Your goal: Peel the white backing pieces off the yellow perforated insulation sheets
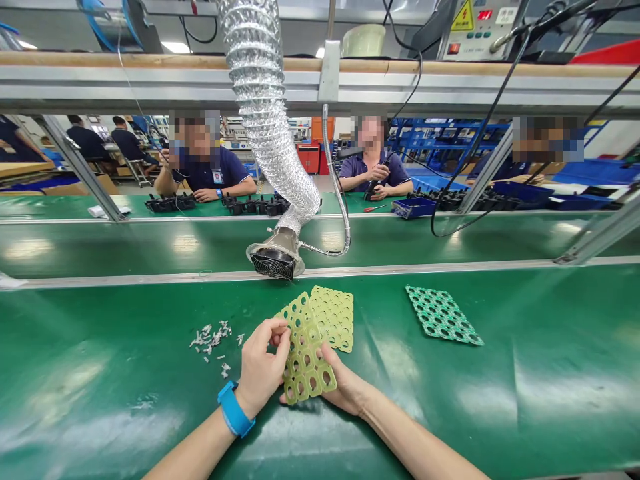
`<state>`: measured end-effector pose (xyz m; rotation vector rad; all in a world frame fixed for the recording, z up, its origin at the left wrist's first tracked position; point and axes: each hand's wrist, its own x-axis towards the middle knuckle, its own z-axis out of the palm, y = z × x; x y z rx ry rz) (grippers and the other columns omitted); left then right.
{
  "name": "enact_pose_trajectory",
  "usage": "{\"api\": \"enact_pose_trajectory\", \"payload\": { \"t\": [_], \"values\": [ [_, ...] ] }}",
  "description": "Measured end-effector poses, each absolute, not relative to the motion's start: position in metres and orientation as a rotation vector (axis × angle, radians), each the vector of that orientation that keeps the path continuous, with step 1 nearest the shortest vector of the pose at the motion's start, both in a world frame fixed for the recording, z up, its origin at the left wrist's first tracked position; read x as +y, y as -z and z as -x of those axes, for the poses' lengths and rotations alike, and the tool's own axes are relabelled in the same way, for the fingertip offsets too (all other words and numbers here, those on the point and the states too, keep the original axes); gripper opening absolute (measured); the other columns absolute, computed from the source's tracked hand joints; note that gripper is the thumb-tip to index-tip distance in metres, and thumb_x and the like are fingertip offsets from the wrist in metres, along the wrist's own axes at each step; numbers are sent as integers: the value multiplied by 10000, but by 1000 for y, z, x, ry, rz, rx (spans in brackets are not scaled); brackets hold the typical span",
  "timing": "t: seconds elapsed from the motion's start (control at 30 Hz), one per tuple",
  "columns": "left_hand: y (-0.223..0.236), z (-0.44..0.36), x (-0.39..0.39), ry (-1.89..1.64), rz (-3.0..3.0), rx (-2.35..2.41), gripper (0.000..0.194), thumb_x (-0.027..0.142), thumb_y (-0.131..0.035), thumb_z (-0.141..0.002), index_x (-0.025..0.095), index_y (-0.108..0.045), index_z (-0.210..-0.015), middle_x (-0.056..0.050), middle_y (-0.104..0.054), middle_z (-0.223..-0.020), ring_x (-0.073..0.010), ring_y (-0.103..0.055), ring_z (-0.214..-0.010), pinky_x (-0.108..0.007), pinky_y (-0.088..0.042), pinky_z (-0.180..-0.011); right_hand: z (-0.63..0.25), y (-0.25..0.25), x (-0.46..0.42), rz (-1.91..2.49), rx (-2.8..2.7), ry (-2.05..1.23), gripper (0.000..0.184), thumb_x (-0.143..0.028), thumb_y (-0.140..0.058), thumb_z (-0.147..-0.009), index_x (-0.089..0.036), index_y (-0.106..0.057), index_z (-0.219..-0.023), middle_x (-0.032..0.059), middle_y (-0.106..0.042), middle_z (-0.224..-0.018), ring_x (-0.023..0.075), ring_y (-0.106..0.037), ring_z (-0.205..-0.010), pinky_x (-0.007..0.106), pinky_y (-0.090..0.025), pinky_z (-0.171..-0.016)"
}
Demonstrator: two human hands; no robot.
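Observation:
My right hand point(345, 383) grips a yellow-green perforated board panel point(305, 363) by its lower right edge, thumb on top. The panel is tilted up off the bench. At its left side my left hand point(263, 360), with a blue wrist strap point(235, 410), is closed in a pinch against the panel's face; whatever lies between the fingertips is hidden. Behind the held panel, a second yellow-green panel point(335, 317) lies flat. Small pale grey parts point(213, 339) are scattered to the left. Farther right rests a green panel with round holes point(443, 315).
An extraction hose with a round fan hood point(275, 257) hangs above the bench's far edge. Across the green bench point(125, 400), co-workers sit among black parts point(260, 205) and a blue tray point(414, 207). Black cables point(470, 157) dangle at right.

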<state>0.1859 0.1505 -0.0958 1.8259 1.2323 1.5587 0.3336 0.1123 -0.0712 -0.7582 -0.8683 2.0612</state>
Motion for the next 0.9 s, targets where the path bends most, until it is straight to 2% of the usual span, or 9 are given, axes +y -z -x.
{"api": "enact_pose_trajectory", "payload": {
  "t": [0.23,0.4,0.6,0.9],
  "values": [
    [96,-185,151,-1499,-1860,1233,79,194,-535,-867,208,-612,-869,13,-628,-704,-122,-566,-609,-220,-476,-590,-332,72,112,774,-890,-2030,841,-735,-671,-671,-197,-531,-1302,162,-648,-1176,321,-615,-1082,571,-459,-938],
    [97,-184,154,-1465,-1831,1223,77,214,-538,-869,203,-613,-881,7,-640,-723,-125,-578,-623,-226,-487,-601,-335,75,112,775,-869,-2048,784,-749,-593,-730,-184,-556,-1272,169,-653,-1162,322,-617,-1073,585,-451,-934],
    [98,-179,158,-1387,-1856,1169,107,247,-523,-885,207,-611,-929,-1,-632,-753,-134,-585,-652,-246,-509,-627,-337,73,112,728,-806,-2103,752,-753,-543,-765,-191,-563,-1265,164,-661,-1141,306,-661,-948,600,-436,-915],
    [97,-173,162,-1309,-1861,1131,132,283,-515,-889,217,-610,-954,5,-616,-750,-139,-592,-637,-249,-528,-585,-338,72,113,691,-811,-2152,753,-772,-426,-813,-190,-555,-1272,169,-621,-1202,317,-652,-962,587,-432,-892]
  ]
}}
